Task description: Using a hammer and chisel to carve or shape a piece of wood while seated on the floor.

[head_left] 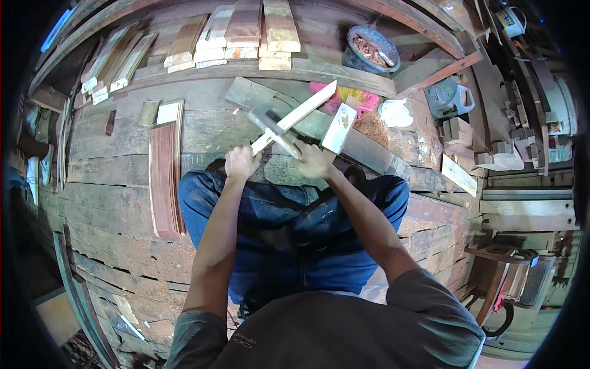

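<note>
My left hand [241,163] is closed round the lower end of a pale wooden strip [312,103], which slants up and to the right with a pointed far end. In my right hand [312,162] is a hammer [265,120], slightly blurred. Its grey head lies across the strip in this view; whether they touch I cannot tell. Just beyond my right hand a pale wood block [339,128] rests on a long grey beam [381,155]. Pink and yellow cloth or netting [367,102] lies behind the block.
Reddish boards [165,178] lie left of my knees. Several stacked planks [243,27] line the far side. A bucket [371,50] holds wood scraps. To the right are a white plastic bag [395,113], a jug [448,98], wood blocks [458,132] and a loose board [459,175].
</note>
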`<act>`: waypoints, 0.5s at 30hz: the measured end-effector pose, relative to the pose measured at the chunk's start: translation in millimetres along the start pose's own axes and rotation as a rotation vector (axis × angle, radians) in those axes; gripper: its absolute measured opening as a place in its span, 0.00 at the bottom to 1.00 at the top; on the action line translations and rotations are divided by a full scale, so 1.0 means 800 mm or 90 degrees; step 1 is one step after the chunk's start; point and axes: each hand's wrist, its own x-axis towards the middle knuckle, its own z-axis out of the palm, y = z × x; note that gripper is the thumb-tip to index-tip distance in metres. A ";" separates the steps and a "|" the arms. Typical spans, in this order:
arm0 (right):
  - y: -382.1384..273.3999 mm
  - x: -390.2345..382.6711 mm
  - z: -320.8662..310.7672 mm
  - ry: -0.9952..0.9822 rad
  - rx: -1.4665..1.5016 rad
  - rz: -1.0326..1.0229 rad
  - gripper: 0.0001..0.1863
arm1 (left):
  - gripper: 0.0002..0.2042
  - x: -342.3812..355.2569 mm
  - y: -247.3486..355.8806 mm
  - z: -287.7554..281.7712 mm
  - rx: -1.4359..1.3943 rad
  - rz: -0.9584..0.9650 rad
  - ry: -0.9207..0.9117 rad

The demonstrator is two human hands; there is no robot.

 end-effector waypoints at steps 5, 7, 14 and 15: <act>0.102 0.030 -0.043 0.200 0.144 0.104 0.23 | 0.19 0.002 0.008 -0.001 -0.018 0.015 0.011; 0.135 0.040 -0.063 0.227 0.351 0.287 0.23 | 0.18 0.006 0.020 -0.005 -0.016 0.020 0.002; 0.024 0.009 0.037 0.061 0.049 -0.027 0.29 | 0.20 -0.005 -0.005 -0.001 0.018 -0.010 -0.011; 0.022 0.007 0.010 0.000 0.050 0.022 0.29 | 0.20 -0.007 -0.002 -0.004 0.013 -0.002 0.006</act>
